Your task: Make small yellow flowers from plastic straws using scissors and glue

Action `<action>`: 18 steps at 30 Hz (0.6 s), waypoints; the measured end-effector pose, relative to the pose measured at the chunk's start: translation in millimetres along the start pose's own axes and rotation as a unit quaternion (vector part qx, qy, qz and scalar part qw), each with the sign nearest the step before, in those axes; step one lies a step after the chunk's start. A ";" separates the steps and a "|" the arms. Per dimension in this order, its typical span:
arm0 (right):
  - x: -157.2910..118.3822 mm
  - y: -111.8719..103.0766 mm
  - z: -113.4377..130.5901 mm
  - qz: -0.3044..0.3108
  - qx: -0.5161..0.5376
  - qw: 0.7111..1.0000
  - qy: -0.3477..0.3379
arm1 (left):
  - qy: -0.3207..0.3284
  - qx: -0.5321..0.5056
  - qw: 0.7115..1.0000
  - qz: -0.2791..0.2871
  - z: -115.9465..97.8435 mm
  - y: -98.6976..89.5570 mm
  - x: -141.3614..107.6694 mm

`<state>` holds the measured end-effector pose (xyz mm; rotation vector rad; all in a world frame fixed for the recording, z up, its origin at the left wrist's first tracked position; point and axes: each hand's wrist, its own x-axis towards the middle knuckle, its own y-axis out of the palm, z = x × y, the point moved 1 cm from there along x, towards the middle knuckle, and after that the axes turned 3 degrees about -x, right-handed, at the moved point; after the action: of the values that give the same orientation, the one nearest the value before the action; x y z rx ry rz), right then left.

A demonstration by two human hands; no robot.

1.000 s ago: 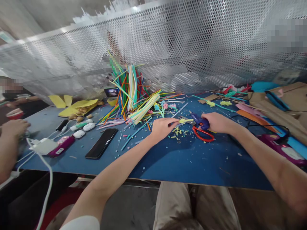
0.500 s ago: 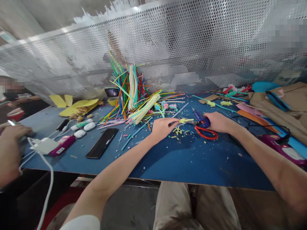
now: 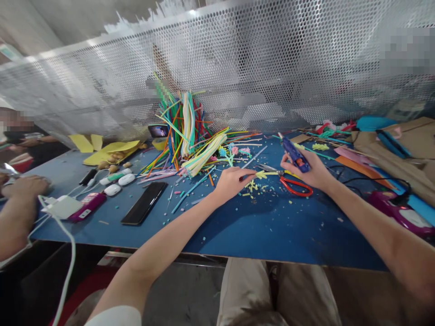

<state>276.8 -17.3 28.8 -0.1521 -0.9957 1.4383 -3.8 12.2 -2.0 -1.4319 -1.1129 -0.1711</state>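
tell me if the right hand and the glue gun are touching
Touching. The head view shows the right hand gripping the glue gun, fingers showing past one side of its body and the rest of the hand at the other.

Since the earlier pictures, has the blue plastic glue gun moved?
Yes. The blue plastic glue gun has moved toward the perforated metal panel and farther right of the black phone.

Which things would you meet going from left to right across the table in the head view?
White adapter → black phone → the person's left hand → red-handled scissors → right-hand purple power strip.
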 end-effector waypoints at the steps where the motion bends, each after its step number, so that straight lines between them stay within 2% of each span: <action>1: -3.0 5.0 6.6 0.008 0.043 0.999 -0.014 | 0.009 -0.001 1.000 -0.002 -1.4 -0.5 0.4; 4: -10.8 19.2 15.7 0.021 0.132 0.991 -0.012 | 0.036 -0.011 0.999 -0.017 -5.0 -1.4 0.9; 10: -14.5 41.8 10.1 0.018 0.235 0.971 0.022 | 0.066 -0.020 0.996 -0.049 -8.5 -4.2 1.1; 14: -16.3 44.6 14.5 0.031 0.236 0.971 0.025 | 0.097 -0.029 0.993 -0.058 -8.5 -4.9 0.6; 18: -19.3 43.3 19.2 0.062 0.237 0.969 0.042 | 0.105 -0.023 0.993 -0.044 -7.7 -3.8 0.2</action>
<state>235.4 -34.3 3.9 0.0757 -0.5586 1.7308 -2.5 5.0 2.6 -1.3721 -1.0043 -0.4035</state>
